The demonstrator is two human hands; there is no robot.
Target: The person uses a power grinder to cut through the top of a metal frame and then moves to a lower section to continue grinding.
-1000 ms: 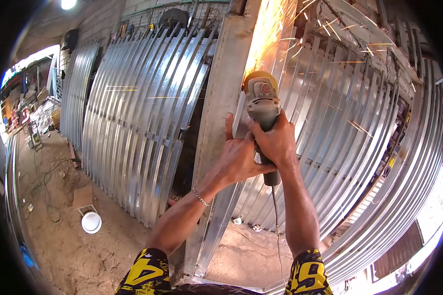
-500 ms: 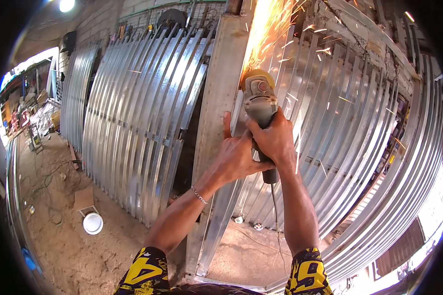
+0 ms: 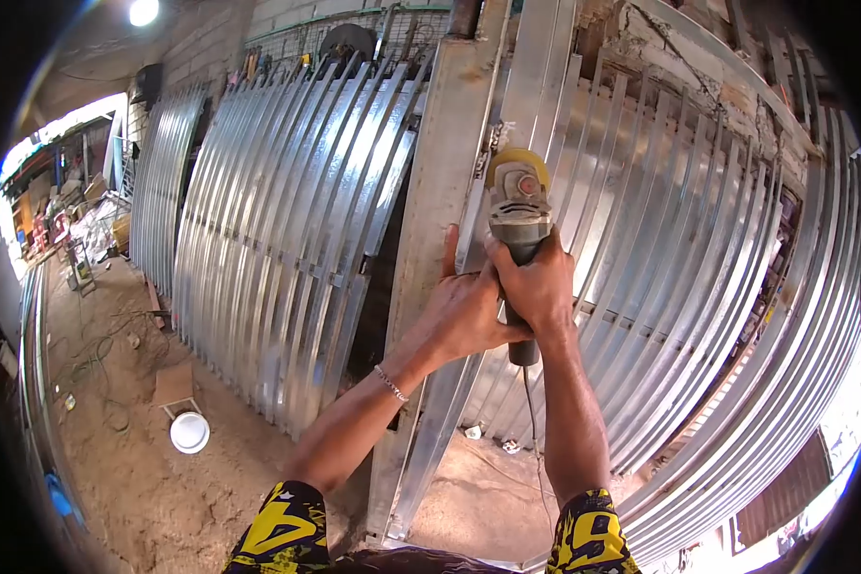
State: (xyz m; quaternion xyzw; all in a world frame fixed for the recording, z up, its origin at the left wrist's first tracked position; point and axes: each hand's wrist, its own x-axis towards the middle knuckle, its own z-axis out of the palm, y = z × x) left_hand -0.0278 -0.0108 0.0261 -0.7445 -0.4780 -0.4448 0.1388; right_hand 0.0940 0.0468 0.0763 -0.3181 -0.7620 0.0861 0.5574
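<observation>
An angle grinder [image 3: 520, 222] with a yellow disc guard points up and away, beside a rough weld mark [image 3: 496, 139] on the upright metal post [image 3: 440, 163]. My right hand [image 3: 538, 287] is wrapped round the grinder's dark body. Against the lower part of that body presses my left hand [image 3: 469, 316], thumb across the handle and one finger raised along the post. The grinder's cord hangs down between my forearms. No sparks show, and the disc itself is largely hidden by the guard.
Slatted metal panels [image 3: 268, 239] lean on the left, and another slatted panel [image 3: 641, 277] stands on the right. A white round stool [image 3: 189, 432] is on the dirt floor [image 3: 163, 488]. Clutter lies at the far left.
The stream of sparks has stopped. The grinder and both hands have shifted slightly right and down in view, and the weld mark by the guard now shows.
</observation>
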